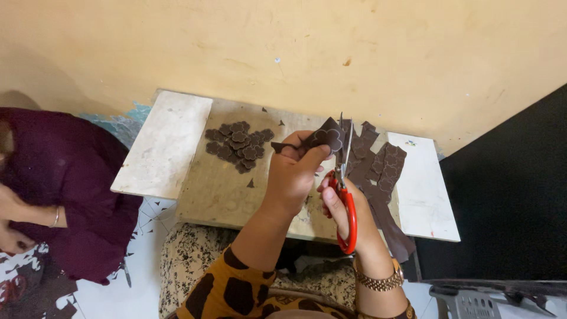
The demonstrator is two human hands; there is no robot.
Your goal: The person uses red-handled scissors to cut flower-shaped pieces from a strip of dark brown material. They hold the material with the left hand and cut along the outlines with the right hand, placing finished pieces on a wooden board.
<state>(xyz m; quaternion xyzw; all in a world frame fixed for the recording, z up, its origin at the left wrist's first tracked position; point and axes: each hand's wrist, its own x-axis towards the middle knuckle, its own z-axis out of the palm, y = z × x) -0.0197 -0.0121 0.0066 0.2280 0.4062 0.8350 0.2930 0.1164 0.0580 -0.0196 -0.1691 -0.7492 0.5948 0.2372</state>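
Left hand (293,171), at the centre of the frame, pinches a dark brown strip (322,137) of thin, matte sheet marked with scalloped flower outlines, holding it up above the board. Right hand (342,207), just to its right, is closed through the red loops of a pair of scissors (344,177), whose grey blades point upward and meet the strip's right edge. Up and to the left lies a pile of cut flower shapes (238,145), flat and lobed, on a worn, pale wooden board (215,189). More brown strips (381,171) lie to the right. White stone slabs (165,142) flank the board. At far left sits another person in a maroon sleeve (59,177).
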